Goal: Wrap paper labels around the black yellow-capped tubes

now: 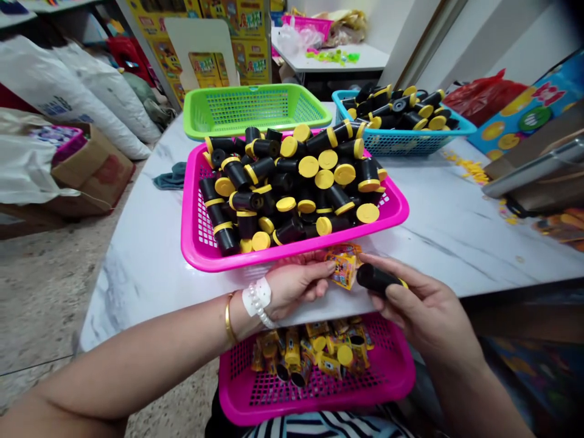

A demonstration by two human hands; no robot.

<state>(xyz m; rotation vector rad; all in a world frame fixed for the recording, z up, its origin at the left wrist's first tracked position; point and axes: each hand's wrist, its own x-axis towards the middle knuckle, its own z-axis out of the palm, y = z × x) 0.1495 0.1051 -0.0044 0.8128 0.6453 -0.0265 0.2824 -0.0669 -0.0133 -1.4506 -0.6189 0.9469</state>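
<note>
1. Head view: the left hand [296,284] is pinching a printed wrapper [343,274] over the tabletop's [150,267] near edge.
2. The right hand [426,310] is gripping a black tube [376,278], apparently aligning it with the wrapper.
3. A tube-filled pink basket [255,259] is standing just beyond, seemingly for easy reach.

The tube [376,278] is smooth, glossy plastic, the caps [308,166] satiny yellow; the wrapper [343,272] looks like shiny film from here. Those 2 near baskets [292,250] are glossy pink plastic, the table [449,243] marble-smooth, that rag [170,177] matt cloth.
</note>
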